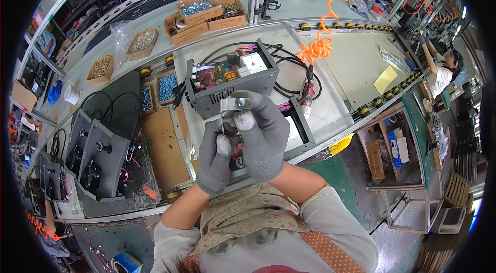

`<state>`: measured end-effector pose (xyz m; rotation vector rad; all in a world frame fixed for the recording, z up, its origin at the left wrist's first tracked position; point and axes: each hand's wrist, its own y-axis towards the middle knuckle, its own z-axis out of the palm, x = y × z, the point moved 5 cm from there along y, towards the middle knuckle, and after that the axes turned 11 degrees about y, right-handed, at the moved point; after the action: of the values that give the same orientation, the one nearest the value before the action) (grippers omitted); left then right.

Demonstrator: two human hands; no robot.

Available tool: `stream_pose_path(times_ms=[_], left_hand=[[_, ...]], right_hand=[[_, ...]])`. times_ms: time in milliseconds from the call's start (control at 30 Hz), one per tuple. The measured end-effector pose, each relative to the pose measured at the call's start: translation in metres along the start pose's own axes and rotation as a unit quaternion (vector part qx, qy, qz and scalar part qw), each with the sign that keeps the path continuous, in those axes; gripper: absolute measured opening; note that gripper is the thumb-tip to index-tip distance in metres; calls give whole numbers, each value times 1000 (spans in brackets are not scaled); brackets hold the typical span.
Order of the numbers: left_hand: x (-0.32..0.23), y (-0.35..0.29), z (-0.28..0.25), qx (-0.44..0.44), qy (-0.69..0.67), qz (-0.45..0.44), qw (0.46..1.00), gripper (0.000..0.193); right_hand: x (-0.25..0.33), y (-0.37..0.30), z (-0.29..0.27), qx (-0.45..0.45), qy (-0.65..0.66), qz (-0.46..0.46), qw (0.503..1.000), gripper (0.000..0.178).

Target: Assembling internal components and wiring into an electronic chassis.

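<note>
Both my hands wear grey gloves with worn, whitened fingertips. Between them, above the bench, I hold a small silver metal bracket point(227, 105) with a shiny bolt point(240, 102) at its top. My left hand point(214, 157) pinches the bracket's thin downward leg. My right hand point(266, 141) grips the bolt end, its thumb pressed just below. Right behind them stands an open dark grey metal housing point(232, 89) with coloured wires, a copper coil and a white block inside. A second grey housing point(305, 126) lies partly hidden beneath my hands.
A red power screwdriver point(308, 89) lies at the right near an orange coiled hose point(318, 48). Cardboard boxes of screws point(199, 7) stand at the back. Grey panels with black cables point(103, 149) are at the left. A person point(442, 74) works at the far right.
</note>
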<state>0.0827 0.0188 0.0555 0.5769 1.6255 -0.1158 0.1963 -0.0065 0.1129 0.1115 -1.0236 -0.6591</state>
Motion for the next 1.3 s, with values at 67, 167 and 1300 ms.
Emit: stream_pose_path(times_ms=[67, 167, 1300], left_hand=[[-3, -4, 3, 31, -10, -10, 999, 55], [-8, -7, 10, 34, 10, 26, 999, 51], [162, 87, -77, -138, 252, -80, 954, 121]], right_hand=[[2, -1, -2, 1, -52, -23, 998, 26], [5, -1, -6, 6, -124, -55, 991, 26], [-209, 156, -6, 503, -554, 355, 561, 29]])
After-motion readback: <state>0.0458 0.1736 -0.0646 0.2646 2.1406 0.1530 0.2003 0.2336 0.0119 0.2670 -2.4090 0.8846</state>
